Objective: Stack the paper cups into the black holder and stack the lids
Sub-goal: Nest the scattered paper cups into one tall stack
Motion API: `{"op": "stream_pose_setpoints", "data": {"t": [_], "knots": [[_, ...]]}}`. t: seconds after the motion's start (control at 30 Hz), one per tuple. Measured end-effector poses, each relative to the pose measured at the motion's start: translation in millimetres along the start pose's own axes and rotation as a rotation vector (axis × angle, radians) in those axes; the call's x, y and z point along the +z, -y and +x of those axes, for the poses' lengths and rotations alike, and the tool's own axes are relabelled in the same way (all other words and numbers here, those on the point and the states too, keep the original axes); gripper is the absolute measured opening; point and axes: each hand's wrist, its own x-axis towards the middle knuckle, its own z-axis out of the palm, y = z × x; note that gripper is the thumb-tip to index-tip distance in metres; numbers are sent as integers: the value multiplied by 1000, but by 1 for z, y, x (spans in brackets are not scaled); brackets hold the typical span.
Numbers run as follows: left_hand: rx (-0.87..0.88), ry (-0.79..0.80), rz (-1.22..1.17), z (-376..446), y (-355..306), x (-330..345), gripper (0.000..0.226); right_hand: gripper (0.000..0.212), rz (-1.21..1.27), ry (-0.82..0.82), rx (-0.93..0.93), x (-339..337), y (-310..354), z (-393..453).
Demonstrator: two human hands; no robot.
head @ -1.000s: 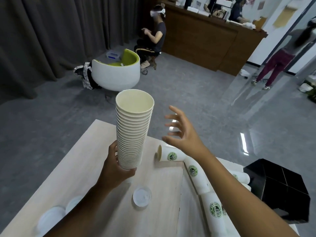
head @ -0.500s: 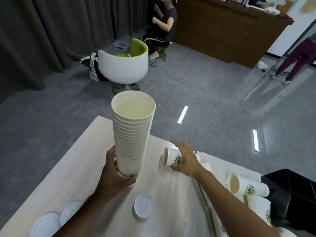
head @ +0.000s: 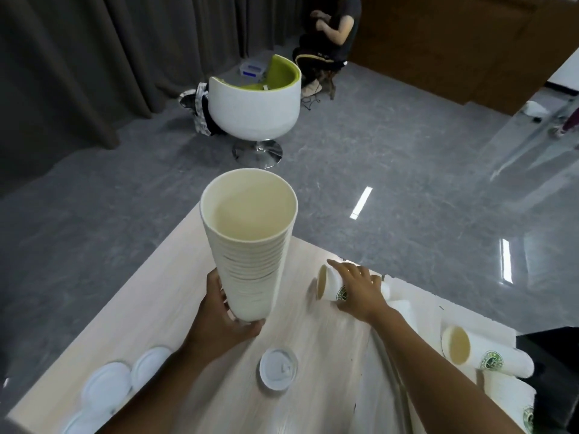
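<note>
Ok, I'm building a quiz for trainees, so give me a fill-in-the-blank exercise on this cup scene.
1. The left hand holds the tall cup stack near its ____.
2. The right hand rests on a cup lying on its ____.
3. The lone lid near the arms is ____ in colour.

Missing words: bottom; side; white

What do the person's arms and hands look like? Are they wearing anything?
Both forearms are bare, with no sleeves in view. The left hand and right hand wear no gloves, rings, watch or bracelet that the head view shows. Fingers are bare too.
</note>
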Motion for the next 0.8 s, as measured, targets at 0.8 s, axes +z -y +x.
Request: {"op": "stream_pose_setpoints", "data": {"t": [0.8], "knots": [[153,-105,-96,-52,-40,-36,118,95,915,-452,-188,-44,96,-123]]}}
